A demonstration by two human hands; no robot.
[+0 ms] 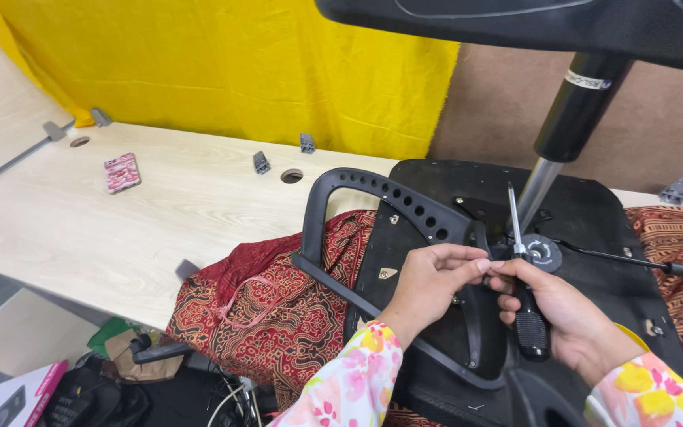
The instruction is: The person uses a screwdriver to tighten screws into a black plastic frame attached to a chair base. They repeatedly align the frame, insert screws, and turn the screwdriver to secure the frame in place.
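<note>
An upturned black office chair seat (pixel 579 237) lies on the table with its gas-lift column (pixel 571 119) rising up to the right. A black perforated armrest frame (pixel 381 194) rests over the seat's left edge. My right hand (pixel 563 316) is closed around a screwdriver (pixel 525 292) with a black ribbed handle, its metal shaft pointing up. My left hand (pixel 432 281) reaches across, its fingertips pinching something small at the screwdriver shaft where both hands meet. I cannot make out what is pinched. Both sleeves are floral.
A red patterned cloth (pixel 278 300) lies under the seat on the pale wooden table (pixel 160 213). A pink phone (pixel 122 171) lies far left. Small grey brackets (pixel 261 162) and cable holes dot the table. A yellow curtain (pixel 239 63) hangs behind. Bags and a box sit on the floor at lower left.
</note>
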